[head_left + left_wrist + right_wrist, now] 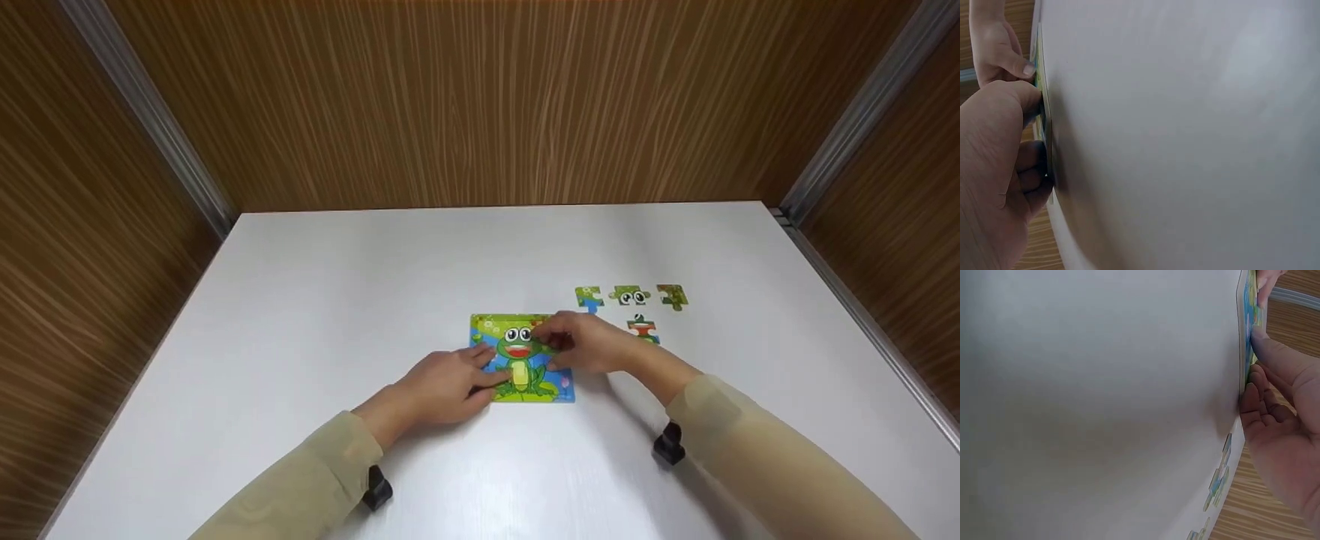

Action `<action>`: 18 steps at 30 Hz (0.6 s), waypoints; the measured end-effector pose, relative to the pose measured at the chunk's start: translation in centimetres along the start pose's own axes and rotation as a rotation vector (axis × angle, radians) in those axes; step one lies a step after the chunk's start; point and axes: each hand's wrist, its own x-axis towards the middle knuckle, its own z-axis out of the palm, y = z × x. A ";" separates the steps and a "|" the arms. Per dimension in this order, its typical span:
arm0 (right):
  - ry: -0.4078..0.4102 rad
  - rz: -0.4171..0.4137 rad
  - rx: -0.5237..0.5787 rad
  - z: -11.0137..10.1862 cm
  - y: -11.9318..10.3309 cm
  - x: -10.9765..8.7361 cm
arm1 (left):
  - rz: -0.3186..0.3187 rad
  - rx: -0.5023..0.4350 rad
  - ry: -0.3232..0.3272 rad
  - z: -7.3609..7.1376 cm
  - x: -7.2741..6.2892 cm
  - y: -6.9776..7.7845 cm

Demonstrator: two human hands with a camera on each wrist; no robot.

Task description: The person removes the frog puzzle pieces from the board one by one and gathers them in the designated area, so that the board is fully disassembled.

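Note:
A frog jigsaw puzzle [519, 386] lies flat on the white table, showing a green frog on blue and yellow-green. My left hand [446, 384] rests on its left side, with extended fingers on the picture and the thumb near the front edge. At the upper right of the puzzle, my right hand [592, 343] touches it with curled fingers and a lowered thumb. The right wrist view shows the thumb [1275, 354] on the picture surface, the fingers bunched by the edge. Whether a piece lies between them is hidden.
Loose puzzle pieces lie behind and right of the puzzle: a green-blue one [589, 295], one with eyes [630, 296], a green-brown one [673, 295] and one with a red mouth [642, 328], partly behind my right hand. Wood-grain panels [495, 105] enclose the table.

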 end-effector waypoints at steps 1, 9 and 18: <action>-0.005 -0.004 -0.008 -0.1 -0.1 0.0 | 0.002 0.010 -0.004 -0.1 0.0 0.1; -0.025 -0.006 -0.029 -0.1 0.0 -0.1 | 0.016 0.076 -0.056 -0.9 0.4 1.0; -0.032 -0.026 0.005 0.0 0.2 -0.1 | 0.066 0.039 -0.040 -0.1 1.5 2.1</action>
